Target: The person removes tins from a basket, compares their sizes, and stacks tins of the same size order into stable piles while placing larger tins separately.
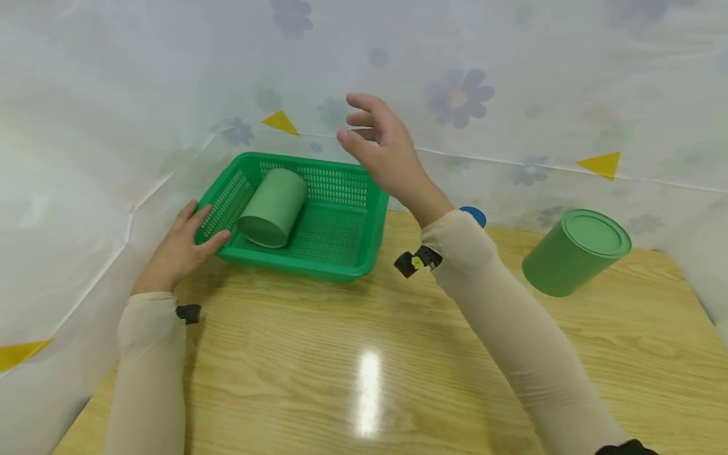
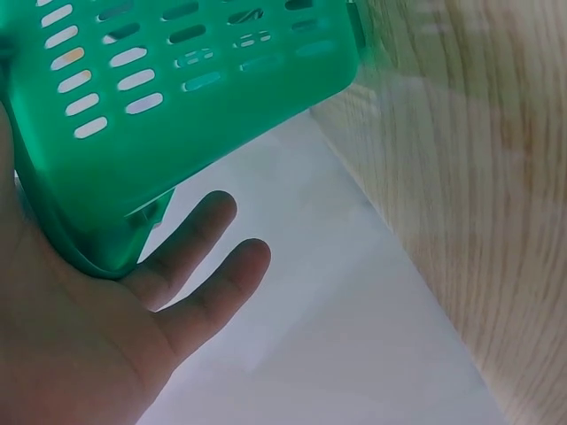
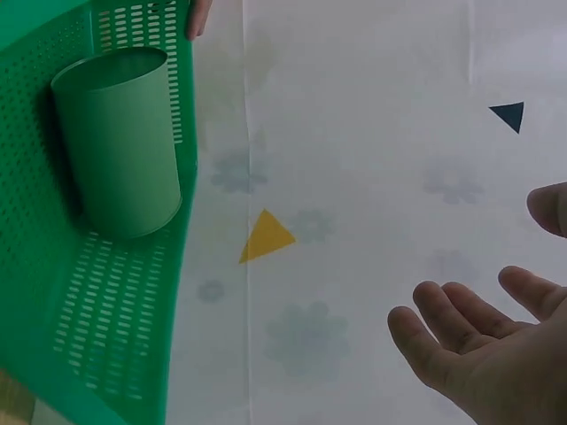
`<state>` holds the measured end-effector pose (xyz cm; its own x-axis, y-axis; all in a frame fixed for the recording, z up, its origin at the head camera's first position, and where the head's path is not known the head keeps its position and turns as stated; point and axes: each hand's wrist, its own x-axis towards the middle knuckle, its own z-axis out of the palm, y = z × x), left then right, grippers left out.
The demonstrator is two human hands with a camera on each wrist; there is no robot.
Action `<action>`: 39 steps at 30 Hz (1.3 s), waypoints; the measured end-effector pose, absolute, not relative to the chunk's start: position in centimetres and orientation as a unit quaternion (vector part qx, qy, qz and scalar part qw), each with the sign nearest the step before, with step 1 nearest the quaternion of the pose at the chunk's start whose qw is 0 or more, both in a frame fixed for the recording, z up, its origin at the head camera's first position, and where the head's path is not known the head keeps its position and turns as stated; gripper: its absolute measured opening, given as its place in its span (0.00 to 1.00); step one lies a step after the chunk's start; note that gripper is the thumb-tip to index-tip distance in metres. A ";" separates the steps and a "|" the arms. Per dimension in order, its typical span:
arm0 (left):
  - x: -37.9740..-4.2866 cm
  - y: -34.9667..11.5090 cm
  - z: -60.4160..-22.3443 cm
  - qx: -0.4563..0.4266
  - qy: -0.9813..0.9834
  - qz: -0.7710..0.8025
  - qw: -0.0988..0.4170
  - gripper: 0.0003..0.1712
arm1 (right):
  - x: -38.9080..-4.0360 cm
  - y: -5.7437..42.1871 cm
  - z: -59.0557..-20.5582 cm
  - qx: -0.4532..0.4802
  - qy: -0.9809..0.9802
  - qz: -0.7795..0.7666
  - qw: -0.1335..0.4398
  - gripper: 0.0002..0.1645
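Note:
A green plastic basket (image 1: pixel 296 268) with slotted walls stands at the back of the table. Inside, at its left end, a green cylindrical can (image 1: pixel 274 205) lies on its side. My left hand (image 1: pixel 179 246) holds the basket's left rim, thumb over the edge; two of its fingers (image 2: pixel 217 297) stretch out beneath the rim in the left wrist view. Above the basket's back right corner, my right hand (image 1: pixel 383 148) is raised with loosely bent fingers and holds nothing. Another green can (image 1: pixel 577 253) stands on the table to the right, its round lid facing up.
A small blue thing (image 1: pixel 473 216) shows partly behind my right forearm. The wood-grain table (image 1: pixel 296 366) runs up to a white flowered sheet (image 1: pixel 540 82) at the back and left. Yellow triangles (image 1: pixel 601 165) mark the sheet.

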<state>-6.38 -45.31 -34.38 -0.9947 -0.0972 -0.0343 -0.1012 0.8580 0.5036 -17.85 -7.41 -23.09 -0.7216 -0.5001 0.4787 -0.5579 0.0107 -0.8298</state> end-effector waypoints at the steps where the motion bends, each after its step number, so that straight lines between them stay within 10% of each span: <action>1: -6.3 -45.3 -34.3 -0.052 0.964 0.261 0.004 0.54 | -18.1 -8.0 -23.2 0.368 -0.710 0.600 0.025 0.33; 22: -6.0 -42.9 -33.8 -0.049 0.964 0.262 -0.004 0.54 | -21.6 -14.7 -29.4 0.339 -0.741 0.576 0.064 0.22; 39: -5.7 -43.0 -34.5 -0.054 0.962 0.266 -0.011 0.54 | -22.1 -18.3 -34.0 0.417 -0.794 0.433 -0.089 0.38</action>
<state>-5.71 -43.05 -34.53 -0.9939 -0.1099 -0.0082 -0.0985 0.8530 0.5125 -22.10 -18.27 -33.97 -0.6358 -0.7401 0.2191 -0.5856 0.2776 -0.7616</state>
